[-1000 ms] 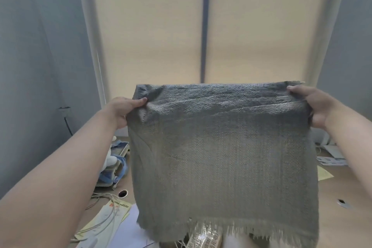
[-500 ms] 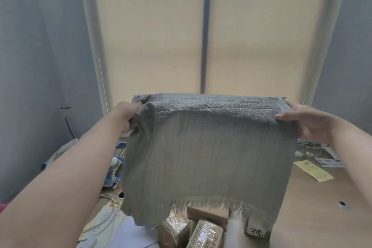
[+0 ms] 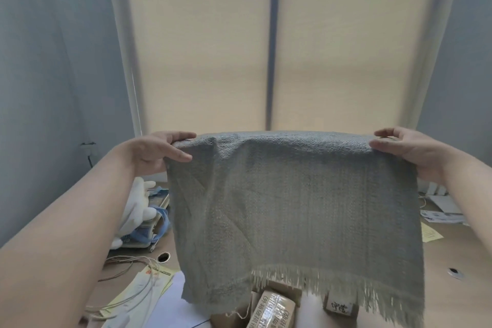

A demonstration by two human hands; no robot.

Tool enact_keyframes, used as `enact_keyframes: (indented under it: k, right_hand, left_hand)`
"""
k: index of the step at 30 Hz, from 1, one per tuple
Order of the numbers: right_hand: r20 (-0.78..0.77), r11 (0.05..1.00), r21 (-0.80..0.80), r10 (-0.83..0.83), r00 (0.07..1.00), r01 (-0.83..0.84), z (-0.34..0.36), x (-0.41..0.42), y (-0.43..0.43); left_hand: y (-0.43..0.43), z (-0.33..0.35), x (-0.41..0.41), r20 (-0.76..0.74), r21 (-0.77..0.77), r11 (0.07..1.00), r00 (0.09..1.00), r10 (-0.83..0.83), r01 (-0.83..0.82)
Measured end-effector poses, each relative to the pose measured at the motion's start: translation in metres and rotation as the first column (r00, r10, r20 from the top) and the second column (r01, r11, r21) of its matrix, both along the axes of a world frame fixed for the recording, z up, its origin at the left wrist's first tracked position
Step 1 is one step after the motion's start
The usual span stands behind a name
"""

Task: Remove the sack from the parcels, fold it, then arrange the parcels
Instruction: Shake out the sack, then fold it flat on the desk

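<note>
A grey woven sack [image 3: 287, 208] hangs in the air in front of me, doubled over, with a frayed fringe along its lower edge. My left hand [image 3: 159, 152] pinches its top left corner between thumb and fingers. My right hand [image 3: 404, 149] pinches the top right corner. Below the fringe, brown taped parcels [image 3: 274, 309] show on the wooden table, one with a handwritten label [image 3: 339, 307]. The sack hides the rest of the parcels.
At the left of the table lie a white plush toy [image 3: 138, 202], a blue-strapped item, cables [image 3: 133, 269] and papers [image 3: 149, 290]. Papers and a yellow note [image 3: 430, 233] lie at the right. A blind-covered window stands behind the table.
The sack's top edge has come down from about shoulder height. More of the parcels show beneath the fringe. Both hands keep their hold on the corners.
</note>
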State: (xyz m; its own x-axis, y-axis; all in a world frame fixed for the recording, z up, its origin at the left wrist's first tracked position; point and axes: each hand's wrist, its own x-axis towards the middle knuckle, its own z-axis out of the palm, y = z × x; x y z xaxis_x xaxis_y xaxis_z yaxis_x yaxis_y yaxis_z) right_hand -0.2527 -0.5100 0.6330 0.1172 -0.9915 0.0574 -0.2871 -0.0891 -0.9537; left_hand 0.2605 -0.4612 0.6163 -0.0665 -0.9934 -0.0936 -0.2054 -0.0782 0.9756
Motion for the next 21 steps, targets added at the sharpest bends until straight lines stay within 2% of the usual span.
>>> enact_keyframes:
  k: [3,5,10,12,15,19,21]
  right_hand:
    - [0.093,0.983,0.074,0.164,0.982,-0.171,0.000,-0.016,-0.007]
    - [0.128,0.975,0.065,0.204,0.970,-0.214,0.000,-0.013,-0.006]
    - [0.132,0.996,-0.080,0.059,0.989,-0.049,-0.003,-0.002,-0.009]
    - [0.114,0.994,-0.105,0.033,0.993,-0.021,-0.004,0.000,-0.013]
    - [0.114,0.994,-0.107,0.018,0.993,-0.006,-0.001,0.003,-0.012]
    - [-0.030,0.966,-0.252,-0.066,0.997,0.057,-0.007,-0.002,-0.018]
    - [-0.041,0.944,-0.319,-0.104,0.994,0.086,-0.007,-0.003,-0.018]
  left_hand:
    - [0.001,-0.002,-0.002,-0.054,-0.048,0.994,0.994,0.095,-0.097]
    - [0.000,-0.005,-0.002,-0.083,-0.103,0.979,0.983,0.166,-0.174]
    - [-0.005,-0.011,-0.011,-0.105,-0.214,0.909,0.933,0.344,-0.359]
    - [-0.004,-0.009,-0.014,-0.117,-0.226,0.912,0.939,0.324,-0.342]
    - [0.001,-0.004,-0.015,-0.072,-0.163,0.958,0.972,0.226,-0.235]
    - [0.001,-0.002,-0.015,0.024,-0.221,0.933,0.955,0.295,-0.283]
    - [0.002,-0.001,-0.016,0.127,-0.302,0.909,0.933,0.337,-0.287]
